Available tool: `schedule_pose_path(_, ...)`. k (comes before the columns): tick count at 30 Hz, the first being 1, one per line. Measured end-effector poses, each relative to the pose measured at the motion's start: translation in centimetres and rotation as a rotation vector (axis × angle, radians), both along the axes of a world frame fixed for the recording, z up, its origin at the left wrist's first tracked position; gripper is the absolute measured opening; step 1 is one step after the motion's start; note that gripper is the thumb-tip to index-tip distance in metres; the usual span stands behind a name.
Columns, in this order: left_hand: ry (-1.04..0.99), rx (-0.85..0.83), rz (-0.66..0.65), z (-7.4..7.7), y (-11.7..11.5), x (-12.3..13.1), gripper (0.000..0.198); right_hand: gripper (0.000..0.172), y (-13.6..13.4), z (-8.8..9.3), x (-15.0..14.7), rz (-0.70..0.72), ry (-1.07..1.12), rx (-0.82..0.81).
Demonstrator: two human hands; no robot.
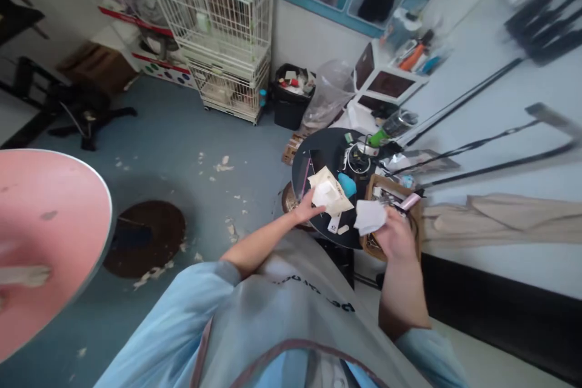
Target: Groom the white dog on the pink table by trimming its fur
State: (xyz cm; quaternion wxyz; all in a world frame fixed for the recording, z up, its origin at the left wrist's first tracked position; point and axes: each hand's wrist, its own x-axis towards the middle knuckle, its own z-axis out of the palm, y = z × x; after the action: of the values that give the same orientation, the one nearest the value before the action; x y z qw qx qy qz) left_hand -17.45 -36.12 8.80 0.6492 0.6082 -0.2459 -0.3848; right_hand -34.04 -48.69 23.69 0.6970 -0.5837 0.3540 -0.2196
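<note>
My left hand (308, 208) is closed on the edge of a cream-coloured tissue pack (343, 197), with white tissue showing at its opening. A separate white tissue (367, 217) is pinched in the fingers of my right hand (396, 235), a little to the right of the pack. Both hands are above a small round black table (300, 165). Behind the pack lie a bright blue item (347, 184) and a dark phone-like slab (318, 159). Close to my right hand is a tan basket (373, 247) of tools, partly hidden by that hand.
At the left stands a pink round-edged table (59, 212) with a white furry leg (27, 276) on it. Wire cages (227, 30) and a full black bin (291, 110) line the back wall. Hair tufts (222, 165) litter the floor. Black metal arms (482, 163) jut from the right.
</note>
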Motion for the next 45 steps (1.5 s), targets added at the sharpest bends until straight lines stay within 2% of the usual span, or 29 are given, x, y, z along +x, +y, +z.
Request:
schedule_pose_path(2,-0.127,-0.124,-0.163,1.7,2.0,0.3,0.061,0.018,0.9,-1.7,2.7,0.169,0.123,0.117)
schedule_pose_path(3,-0.171,-0.162,-0.210,2.4,3.4,0.5,0.044,0.020,1.5,-2.6,4.2,0.245,0.146,0.181)
schedule_pose_path(4,-0.196,-0.160,-0.198,3.0,4.8,0.6,0.030,0.021,2.2,-3.5,5.9,0.306,0.150,0.239)
schedule_pose_path(5,-0.198,-0.111,-0.129,3.4,6.3,0.7,0.024,0.022,3.0,-4.4,7.5,0.357,0.139,0.291)
schedule_pose_path(7,-0.140,0.059,0.106,3.7,9.2,1.0,0.021,0.029,4.7,-6.3,10.7,0.487,0.110,0.368)
schedule_pose_path(10,-0.078,0.262,0.407,3.5,13.9,1.8,0.015,0.049,8.0,-9.6,15.1,0.804,0.205,0.379)
schedule_pose_path(13,-0.129,0.387,0.614,3.2,20.1,1.7,0.015,0.042,13.1,-12.4,18.5,1.019,0.313,0.320)
schedule_pose_path(16,-0.163,0.496,0.808,3.6,26.5,-0.5,0.018,0.042,19.3,-13.2,19.7,1.219,0.346,0.416)
schedule_pose_path(19,-0.208,0.590,0.861,5.0,32.1,-3.2,0.021,0.039,24.8,-12.7,19.0,1.450,0.450,0.494)
schedule_pose_path(21,-0.320,0.658,0.896,6.9,35.7,-3.9,0.024,0.036,27.6,-12.6,18.3,1.464,0.452,0.511)
schedule_pose_path(23,-0.503,0.730,1.042,9.4,39.6,-3.2,0.025,0.033,29.6,-12.9,17.8,1.424,0.414,0.505)
schedule_pose_path(24,-0.586,0.762,1.142,10.8,41.6,-2.2,0.022,0.031,30.5,-13.1,17.6,1.410,0.400,0.497)
schedule_pose_path(26,-0.735,0.832,1.290,13.2,45.4,0.5,0.030,0.028,31.9,-13.6,17.6,1.398,0.389,0.482)
schedule_pose_path(28,-0.818,0.946,1.394,14.5,48.8,3.9,0.032,0.027,33.1,-14.0,17.9,1.380,0.404,0.489)
schedule_pose_path(30,-0.826,1.110,1.399,14.3,51.3,7.0,0.029,0.027,34.1,-14.4,18.6,1.349,0.435,0.512)
schedule_pose_path(32,-0.805,1.276,1.348,13.1,52.8,9.3,0.031,0.026,35.0,-14.7,19.8,1.326,0.449,0.520)
schedule_pose_path(34,-0.781,1.401,1.335,11.6,53.5,10.8,0.035,0.025,35.9,-15.0,21.5,1.317,0.442,0.518)
schedule_pose_path(36,-0.736,1.487,1.392,10.3,53.8,11.7,0.036,0.024,36.6,-15.2,23.5,1.314,0.436,0.522)
schedule_pose_path(38,-0.663,1.559,1.458,9.4,54.0,12.3,0.034,0.023,37.4,-15.4,25.7,1.324,0.447,0.530)
schedule_pose_path(41,-0.579,1.637,1.453,8.4,54.7,12.3,0.027,0.021,38.6,-15.5,29.1,1.359,0.472,0.526)
schedule_pose_path(45,-0.519,1.646,1.453,7.1,56.2,10.3,0.023,0.018,40.9,-15.4,33.0,1.430,0.543,0.532)
